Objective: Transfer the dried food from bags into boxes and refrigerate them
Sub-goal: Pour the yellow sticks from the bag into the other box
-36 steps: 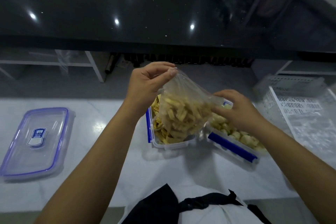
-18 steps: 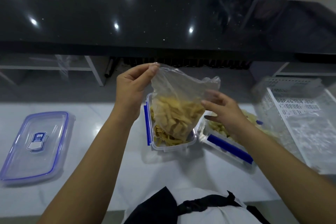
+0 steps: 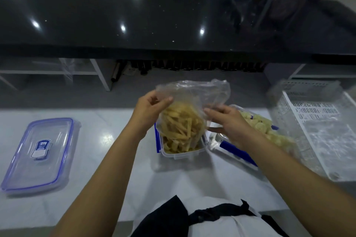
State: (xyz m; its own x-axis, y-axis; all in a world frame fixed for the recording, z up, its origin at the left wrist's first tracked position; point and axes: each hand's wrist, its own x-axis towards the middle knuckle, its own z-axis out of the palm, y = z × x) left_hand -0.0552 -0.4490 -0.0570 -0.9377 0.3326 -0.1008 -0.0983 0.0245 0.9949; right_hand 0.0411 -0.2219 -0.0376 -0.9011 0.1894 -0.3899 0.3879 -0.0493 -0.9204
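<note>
A clear plastic bag (image 3: 194,94) of yellow dried strips (image 3: 181,121) hangs over an open clear box with blue clips (image 3: 185,153), which holds more of the same strips. My left hand (image 3: 149,109) pinches the bag's upper left side. On the bag's right side my right hand (image 3: 229,123) grips the plastic. A second clear box (image 3: 238,155) with pale round dried pieces (image 3: 269,131) sits just right of the first, partly hidden by my right forearm.
A clear lid with a blue rim (image 3: 38,155) lies on the white counter (image 3: 115,169) at the left. A white perforated tray (image 3: 319,125) stands at the right. A black raised counter (image 3: 173,25) runs across the back.
Both hands have lowered the bag towards the box. The bag's top has slackened and spread wider, and my right hand has shifted onto its right side.
</note>
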